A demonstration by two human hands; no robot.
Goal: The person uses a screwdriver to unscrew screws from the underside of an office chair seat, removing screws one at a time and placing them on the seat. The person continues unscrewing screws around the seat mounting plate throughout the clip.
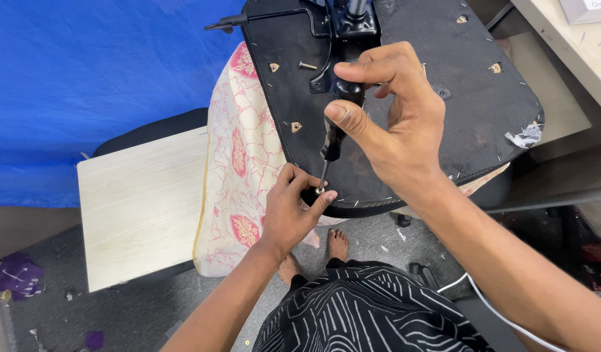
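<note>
An upturned black chair seat [473,104] lies in front of me, underside up, with a black metal mechanism plate [345,29] bolted near its far end. My right hand [395,114] grips the black handle of a screwdriver [334,133] held upright. Its tip meets a small screw [319,190] at the seat's near edge. My left hand [293,208] pinches that screw and steadies the shaft's tip with thumb and fingers. A loose bolt [307,65] rests on the seat near the plate.
A cream cloth with red floral print [238,163] hangs under the seat. A pale wooden board [141,202] lies to the left, in front of a blue sheet [85,85]. A white desk edge [574,45] is at the upper right. My bare feet [336,244] stand on grey floor.
</note>
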